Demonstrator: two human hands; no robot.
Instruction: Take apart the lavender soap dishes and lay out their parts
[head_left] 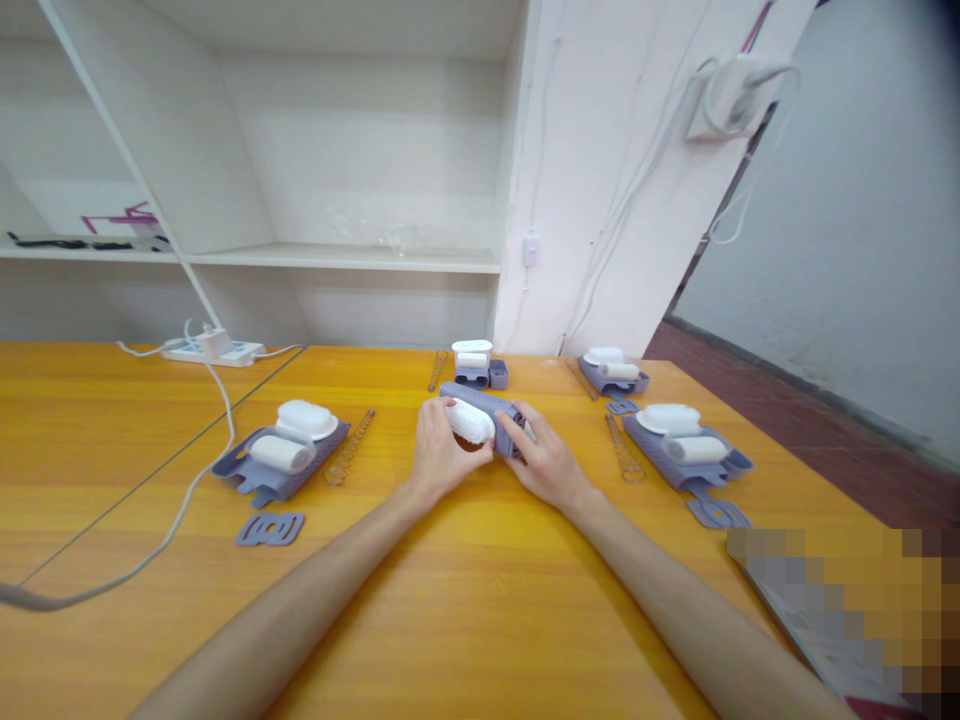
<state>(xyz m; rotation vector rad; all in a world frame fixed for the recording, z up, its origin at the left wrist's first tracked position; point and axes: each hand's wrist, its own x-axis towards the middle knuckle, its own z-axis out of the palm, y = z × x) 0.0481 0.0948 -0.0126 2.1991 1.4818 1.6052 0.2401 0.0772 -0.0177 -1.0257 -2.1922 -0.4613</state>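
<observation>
My left hand (444,452) is closed round a white oval brush head (471,421) whose textured, bristle-like face is turned up. Against it lies a purple-grey perforated plastic housing (489,403), gripped by the fingers of my right hand (541,455). The two parts touch or nearly touch; whether they are joined I cannot tell. Just behind my hands stands a small purple-grey holder (472,379) with a white roller (472,360) on top. A thin coil spring (438,370) lies beside that holder.
Similar housings topped with white parts rest at left (281,455), right (686,450) and back right (613,372). Springs (349,450) and flat slotted plates (271,529) lie near them. A power strip (214,348) trails a cable (202,480) across the left. White shelving (345,258) stands behind.
</observation>
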